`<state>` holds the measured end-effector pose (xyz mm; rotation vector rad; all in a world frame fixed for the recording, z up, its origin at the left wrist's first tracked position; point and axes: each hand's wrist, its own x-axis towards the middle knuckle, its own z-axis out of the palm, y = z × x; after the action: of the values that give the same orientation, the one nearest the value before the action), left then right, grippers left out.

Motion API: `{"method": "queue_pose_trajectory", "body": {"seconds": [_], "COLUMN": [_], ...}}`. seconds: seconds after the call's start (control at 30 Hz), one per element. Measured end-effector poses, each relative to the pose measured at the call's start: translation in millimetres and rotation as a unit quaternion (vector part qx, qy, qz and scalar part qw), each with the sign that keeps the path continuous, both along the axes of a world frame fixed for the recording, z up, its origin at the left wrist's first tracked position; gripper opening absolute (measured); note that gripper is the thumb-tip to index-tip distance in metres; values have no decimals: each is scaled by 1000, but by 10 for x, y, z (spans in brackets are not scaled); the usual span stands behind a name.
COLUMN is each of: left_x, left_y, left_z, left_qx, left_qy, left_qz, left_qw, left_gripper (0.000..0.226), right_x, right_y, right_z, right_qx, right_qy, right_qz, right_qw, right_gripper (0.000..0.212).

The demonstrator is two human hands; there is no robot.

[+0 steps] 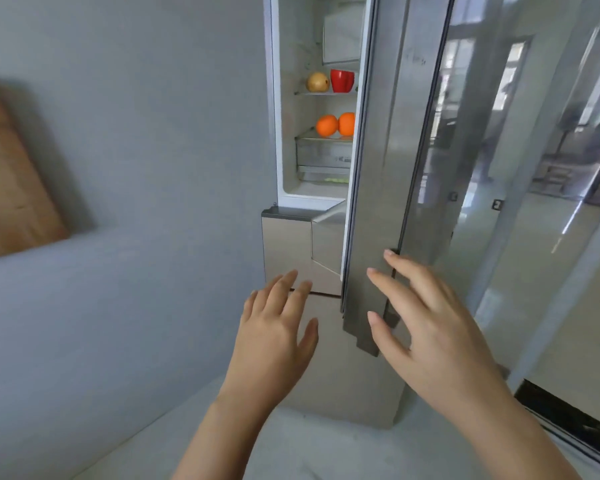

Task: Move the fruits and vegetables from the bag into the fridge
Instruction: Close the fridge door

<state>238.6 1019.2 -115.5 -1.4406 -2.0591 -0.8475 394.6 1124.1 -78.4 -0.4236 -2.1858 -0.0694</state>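
The fridge (286, 140) stands against a grey wall (153, 168), its upper door (378, 168) swung partly open so that only a narrow strip of the inside shows. On the upper glass shelf (321, 93) sit a red bell pepper (342, 80) and, just to its left, a round yellow-brown piece of produce (317, 82); whether that is an onion or a fruit cannot be told. On the shelf below, two oranges (326, 126) rest side by side, touching or nearly so, the right one partly hidden by the door's edge. Under them is a clear crisper drawer (323, 157), with a blurred green patch (336, 180) lower down.

Both hands reach forward at the level of the door's lower end. The left hand (274, 334) hovers in front of the fridge's steel lower compartment (284, 247), fingers straight and slightly spread, its grip released and holding nothing. The right hand (437, 334) is also spread wide with a released grip; its fingers (381, 282) lie across the lower outer face of the door, the uppermost fingertip at the door's right edge. Whether they actually press on the metal cannot be told.

A wooden board (11, 174) shows against the wall at far left. To the right of the fridge, a glass partition (534, 133) reflects a room. The floor (291, 445) below is pale.
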Motion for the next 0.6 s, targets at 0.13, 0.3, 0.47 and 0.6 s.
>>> {"method": "queue_pose_trajectory", "body": {"seconds": [0.13,0.3,0.47,0.6], "left_x": [-171,-581,-1149,-1652], "left_y": [-83,-38,110,213], "left_z": [-58,-70,-72,-74], "left_qx": [0,13,17,14], "left_qy": [-2,4,14,19], "left_qz": [17,25,16,4], "left_qw": [1000,1000,1000,1000], "left_gripper": [42,41,41,41], "right_x": [-268,-744,-1306,-1792], "right_y": [119,278,398,484], "right_z": [-76,-142,-188,-225], "right_qx": [-16,-26,-18,-12], "right_qy": [4,-14,-14,-16], "right_qz": [17,23,16,6], "right_qw": [1000,999,1000,1000], "right_gripper": [44,50,50,49]}}
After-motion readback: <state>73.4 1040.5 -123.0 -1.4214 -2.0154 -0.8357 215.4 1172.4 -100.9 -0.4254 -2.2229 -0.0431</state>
